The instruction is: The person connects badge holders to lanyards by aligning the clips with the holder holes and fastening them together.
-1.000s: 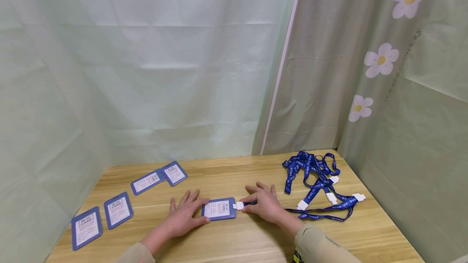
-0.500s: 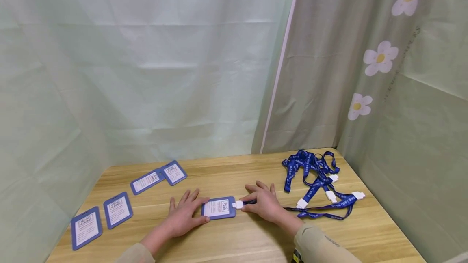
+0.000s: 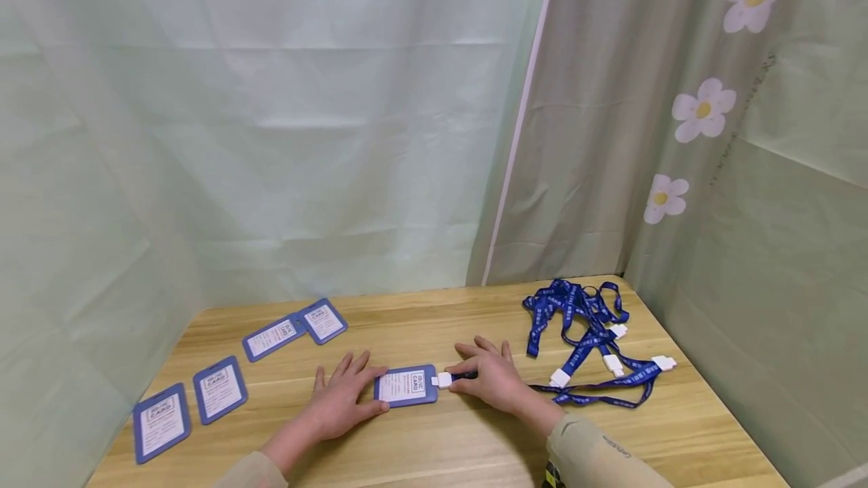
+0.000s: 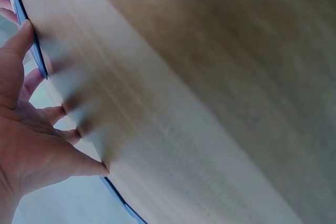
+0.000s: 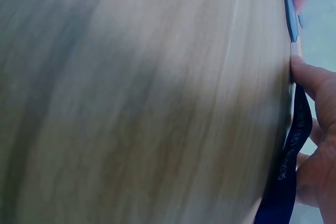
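A blue ID card holder [image 3: 407, 386] lies sideways on the table, a printed card showing in it. My left hand [image 3: 342, 398] spreads its fingers on the wood, with thumb and index finger resting on the holder's left corners. At the holder's right end is the white clip [image 3: 444, 380] of a blue lanyard [image 5: 286, 169]. My right hand [image 3: 491, 379] pinches the lanyard just behind that clip, its palm over the strap. In the head view the clip meets the slotted end of the holder; whether it is fastened I cannot tell.
Several more blue card holders lie at the left, including an upright one [image 3: 220, 390] and a touching pair with one holder [image 3: 325, 321] at the back. Several tangled lanyards [image 3: 576, 315] with white clips lie right. Curtains surround the wooden table [image 3: 407, 458].
Both hands, the card holder and the lanyard keep their places. Only the head view shifts very slightly.
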`<state>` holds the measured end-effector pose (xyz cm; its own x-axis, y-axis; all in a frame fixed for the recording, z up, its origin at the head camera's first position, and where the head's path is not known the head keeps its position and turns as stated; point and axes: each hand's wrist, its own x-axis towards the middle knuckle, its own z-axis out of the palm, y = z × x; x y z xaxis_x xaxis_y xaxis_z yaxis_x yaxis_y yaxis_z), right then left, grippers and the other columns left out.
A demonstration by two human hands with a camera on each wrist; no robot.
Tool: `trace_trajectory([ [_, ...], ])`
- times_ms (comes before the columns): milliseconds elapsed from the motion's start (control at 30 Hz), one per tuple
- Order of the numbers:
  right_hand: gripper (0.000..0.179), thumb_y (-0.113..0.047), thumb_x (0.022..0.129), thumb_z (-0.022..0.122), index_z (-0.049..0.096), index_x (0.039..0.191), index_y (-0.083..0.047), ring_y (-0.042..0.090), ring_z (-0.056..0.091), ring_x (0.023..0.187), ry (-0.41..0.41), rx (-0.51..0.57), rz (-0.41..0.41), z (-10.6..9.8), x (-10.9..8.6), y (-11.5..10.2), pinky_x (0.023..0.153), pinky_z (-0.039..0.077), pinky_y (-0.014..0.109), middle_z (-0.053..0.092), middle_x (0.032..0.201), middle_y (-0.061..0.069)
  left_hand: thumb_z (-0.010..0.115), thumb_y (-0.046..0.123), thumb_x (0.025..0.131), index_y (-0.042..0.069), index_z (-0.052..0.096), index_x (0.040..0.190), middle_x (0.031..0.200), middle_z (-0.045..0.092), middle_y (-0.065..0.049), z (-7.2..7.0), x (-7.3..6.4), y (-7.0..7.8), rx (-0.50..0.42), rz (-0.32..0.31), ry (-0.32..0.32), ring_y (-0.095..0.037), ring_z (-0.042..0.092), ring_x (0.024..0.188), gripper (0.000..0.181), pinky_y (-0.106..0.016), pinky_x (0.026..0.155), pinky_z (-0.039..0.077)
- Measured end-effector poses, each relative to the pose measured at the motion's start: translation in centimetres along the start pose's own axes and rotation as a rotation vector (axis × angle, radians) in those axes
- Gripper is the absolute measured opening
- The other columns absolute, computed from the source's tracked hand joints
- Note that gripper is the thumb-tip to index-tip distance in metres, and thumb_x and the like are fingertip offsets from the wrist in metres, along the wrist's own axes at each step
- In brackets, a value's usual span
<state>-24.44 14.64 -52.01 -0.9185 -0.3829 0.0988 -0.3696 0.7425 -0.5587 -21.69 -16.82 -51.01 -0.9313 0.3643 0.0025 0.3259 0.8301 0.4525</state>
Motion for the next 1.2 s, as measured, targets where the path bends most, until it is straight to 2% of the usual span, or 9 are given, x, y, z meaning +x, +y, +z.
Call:
trace_trajectory([
  [600, 0.029, -0.039, 0.086, 0.082, 0.081, 0.113, -0.028, 0.043, 0.033, 0.147, 0.021, -0.008, 0.003, 0.30, -0.05, 0.20, 0.112, 0.002, 0.079, 0.056, 0.149, 0.006, 0.076, 0.051, 0.089, 0.023, 0.061, 0.142, 0.160, 0.039, -0.020, -0.04, -0.01, 0.10, 0.004, -0.004, 0.003, -0.049, 0.024, 0.149, 0.062, -0.084, 0.107, 0.003],
  [1200, 0.029, -0.040, 0.086, 0.082, 0.081, 0.113, -0.029, 0.043, 0.034, 0.146, 0.035, -0.020, -0.005, 0.39, -0.05, 0.15, 0.111, 0.003, 0.080, 0.057, 0.148, 0.006, 0.073, 0.058, 0.088, 0.023, 0.061, 0.144, 0.160, 0.039, -0.018, -0.09, -0.24, 0.01, 0.026, -0.010, 0.010, -0.048, 0.026, 0.149, 0.067, -0.083, 0.108, 0.005],
])
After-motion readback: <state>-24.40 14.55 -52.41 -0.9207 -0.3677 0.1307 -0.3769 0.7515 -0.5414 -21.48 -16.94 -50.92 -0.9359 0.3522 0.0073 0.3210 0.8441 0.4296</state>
